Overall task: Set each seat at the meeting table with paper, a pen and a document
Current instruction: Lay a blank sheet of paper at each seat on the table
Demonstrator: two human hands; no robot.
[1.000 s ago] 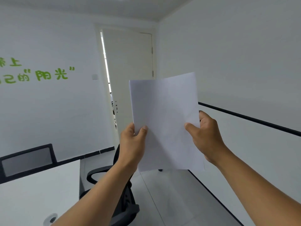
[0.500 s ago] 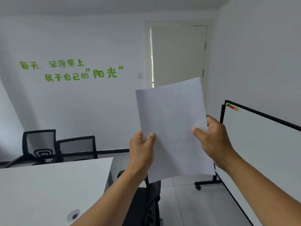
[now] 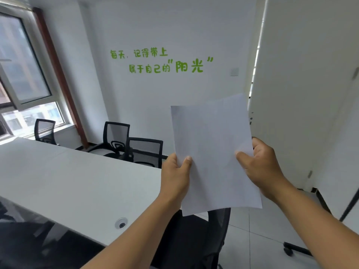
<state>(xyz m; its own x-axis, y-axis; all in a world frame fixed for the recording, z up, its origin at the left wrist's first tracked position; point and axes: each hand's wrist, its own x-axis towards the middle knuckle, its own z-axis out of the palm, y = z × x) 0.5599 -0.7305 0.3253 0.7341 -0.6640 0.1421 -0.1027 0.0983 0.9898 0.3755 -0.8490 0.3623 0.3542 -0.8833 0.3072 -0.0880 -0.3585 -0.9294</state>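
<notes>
both hands (image 3: 175,177) gripping seemingly blank paper (image 3: 213,152), green wall lettering (image 3: 161,61)

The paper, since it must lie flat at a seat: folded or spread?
Spread: the paper shows one flat, uncreased face, left hand and right hand pinching its edges.

We note the sheet (image 3: 211,152) is thin matt white paper, smooth and uncreased. We see the table (image 3: 68,179) has a smooth, matt pale top. The chairs (image 3: 144,152) show black mesh backs on black plastic frames; the floor tiles (image 3: 252,239) look glossy
</notes>
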